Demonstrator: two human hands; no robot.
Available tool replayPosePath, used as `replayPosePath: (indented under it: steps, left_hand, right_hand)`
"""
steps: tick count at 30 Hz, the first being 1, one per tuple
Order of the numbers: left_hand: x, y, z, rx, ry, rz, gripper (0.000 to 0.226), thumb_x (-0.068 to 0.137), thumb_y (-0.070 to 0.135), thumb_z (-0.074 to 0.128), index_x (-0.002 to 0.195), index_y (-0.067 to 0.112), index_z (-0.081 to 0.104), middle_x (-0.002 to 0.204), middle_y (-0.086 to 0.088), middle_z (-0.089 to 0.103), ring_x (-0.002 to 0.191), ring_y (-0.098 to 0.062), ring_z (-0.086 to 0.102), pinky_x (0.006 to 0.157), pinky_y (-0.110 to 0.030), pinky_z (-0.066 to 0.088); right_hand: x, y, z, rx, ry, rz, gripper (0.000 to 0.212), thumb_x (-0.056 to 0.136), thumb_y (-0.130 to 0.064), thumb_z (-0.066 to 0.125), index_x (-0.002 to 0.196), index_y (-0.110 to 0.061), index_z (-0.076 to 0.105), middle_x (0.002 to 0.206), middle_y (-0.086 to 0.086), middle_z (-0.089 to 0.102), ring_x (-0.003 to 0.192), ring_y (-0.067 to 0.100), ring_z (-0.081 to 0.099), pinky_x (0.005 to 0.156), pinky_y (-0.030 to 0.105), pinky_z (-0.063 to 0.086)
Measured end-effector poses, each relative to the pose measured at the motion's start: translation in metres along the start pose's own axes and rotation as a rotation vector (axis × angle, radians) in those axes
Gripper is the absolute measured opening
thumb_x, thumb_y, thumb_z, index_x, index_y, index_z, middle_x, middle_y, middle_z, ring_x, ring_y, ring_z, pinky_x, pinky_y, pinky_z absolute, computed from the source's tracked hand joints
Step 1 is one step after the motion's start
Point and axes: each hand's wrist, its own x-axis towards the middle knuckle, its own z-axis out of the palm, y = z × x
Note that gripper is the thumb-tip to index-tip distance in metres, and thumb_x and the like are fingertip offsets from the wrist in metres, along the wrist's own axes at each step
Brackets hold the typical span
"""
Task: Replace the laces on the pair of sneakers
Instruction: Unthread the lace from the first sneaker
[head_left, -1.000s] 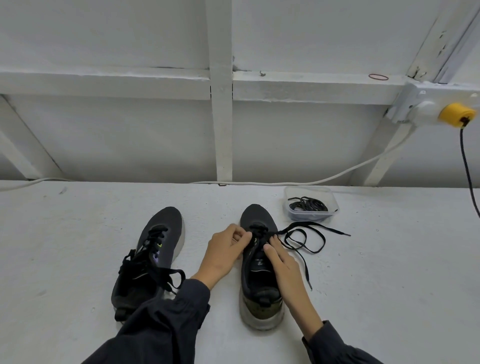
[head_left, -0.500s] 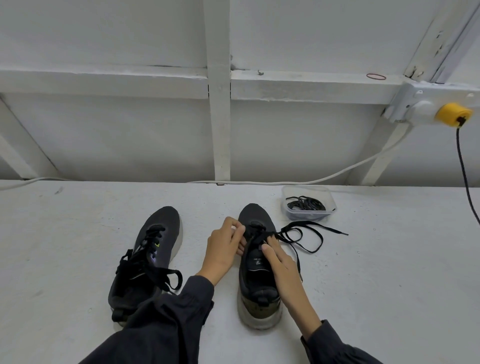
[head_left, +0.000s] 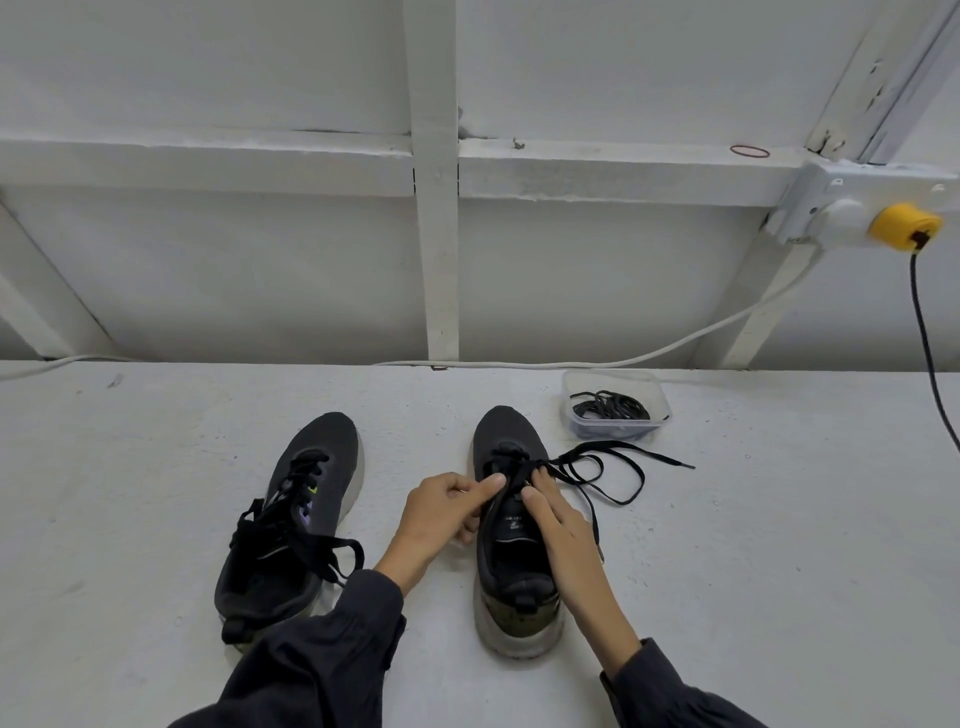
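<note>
Left hand (head_left: 441, 512), wrist bent, thumb and forefinger pinching black lace (head_left: 597, 467) at far eyelets of right sneaker (head_left: 506, 431), centre floor. Right hand (head_left: 563, 530) draped over tongue, fingertips on lace; actual grip cannot be told. Left sneaker (head_left: 317, 493) well apart, left.

Two black sneakers, left sneaker (head_left: 311, 499) and right sneaker (head_left: 511, 587), two hands, left hand (head_left: 441, 512) and right hand (head_left: 563, 530), one clear container (head_left: 631, 382), one bundle of laces (head_left: 610, 408) inside, one loose lace (head_left: 642, 475), one yellow plug (head_left: 906, 226), one red rubber band (head_left: 749, 151)
</note>
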Motion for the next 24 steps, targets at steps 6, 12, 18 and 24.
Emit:
replayPosePath:
  steps: [6, 12, 18, 24]
  left_hand:
    - [0.001, 0.01, 0.001, 0.025, -0.084, 0.109, 0.01, 0.089, 0.018, 0.069, 0.082, 0.011, 0.072, 0.075, -0.005, 0.065, 0.068, -0.013, 0.059, 0.062, -0.026, 0.052]
    - [0.017, 0.02, -0.008, 0.016, 0.243, 0.238, 0.013, 0.09, 0.014, 0.066, 0.078, 0.017, 0.066, 0.076, -0.002, 0.064, 0.064, -0.009, 0.057, 0.052, -0.019, 0.051]
    - [0.012, 0.006, -0.005, 0.064, 0.093, 0.087, 0.037, 0.083, 0.044, 0.073, 0.078, 0.008, 0.07, 0.067, -0.002, 0.063, 0.056, -0.014, 0.057, 0.057, -0.029, 0.052]
    - [0.006, 0.009, -0.002, 0.143, 0.03, 0.246, 0.017, 0.087, 0.021, 0.072, 0.072, 0.014, 0.07, 0.058, 0.003, 0.061, 0.051, -0.01, 0.056, 0.058, -0.026, 0.05]
  right_hand:
    - [0.0, 0.001, 0.0, -0.002, -0.005, 0.003, 0.051, 0.099, -0.035, 0.052, 0.148, -0.024, 0.041, 0.156, -0.009, 0.034, 0.142, 0.004, 0.03, 0.112, 0.018, 0.022]
    - [0.0, 0.001, 0.0, -0.009, 0.003, 0.004, 0.047, 0.098, -0.036, 0.053, 0.144, -0.026, 0.046, 0.153, -0.01, 0.04, 0.141, 0.005, 0.033, 0.116, 0.024, 0.023]
    - [0.001, 0.003, 0.0, -0.023, 0.023, -0.005, 0.048, 0.099, -0.034, 0.053, 0.145, -0.025, 0.044, 0.154, -0.009, 0.038, 0.142, 0.004, 0.032, 0.118, 0.026, 0.021]
    - [0.002, 0.003, 0.0, -0.015, 0.023, -0.01, 0.038, 0.098, -0.033, 0.054, 0.136, -0.032, 0.053, 0.146, -0.014, 0.046, 0.139, 0.005, 0.036, 0.112, 0.018, 0.027]
